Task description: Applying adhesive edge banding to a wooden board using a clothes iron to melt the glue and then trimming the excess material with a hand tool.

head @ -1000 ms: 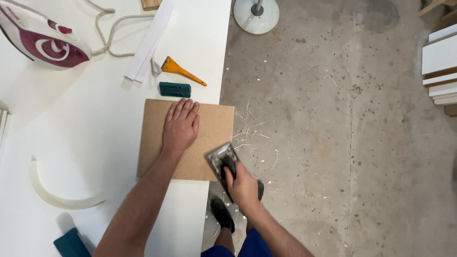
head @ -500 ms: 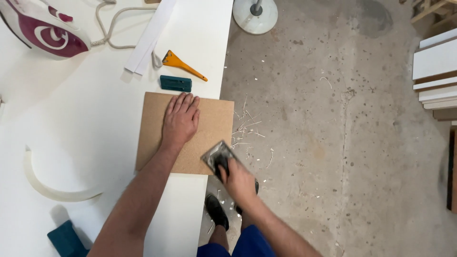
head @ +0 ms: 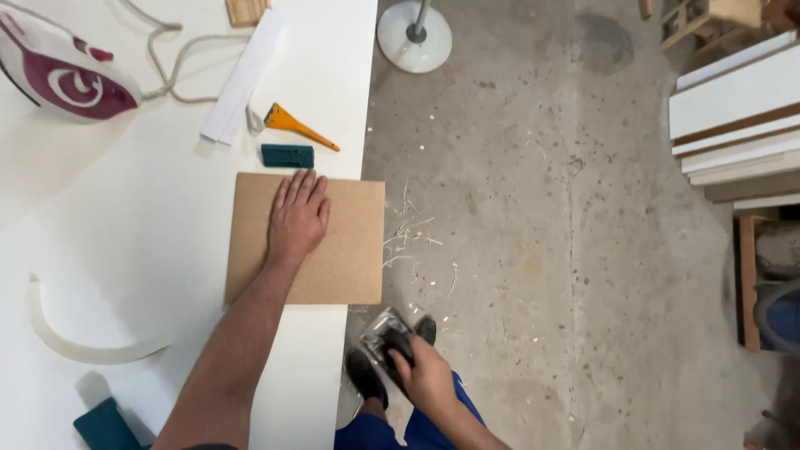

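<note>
At the far left a maroon and white clothes iron is sitting on the white bench, and a curved pale plastic strip is lying well to the left of the fingers. The left hand is pressing flat on a square brown fibreboard panel, its fingers lying close together and pointing at a small teal block just beyond them; an orange-handled scraper is lying further on. The panel is overhanging the bench edge. Right of it and lower, the right hand is clamping its fingers on a small grey metal hand tool above the concrete floor.
</note>
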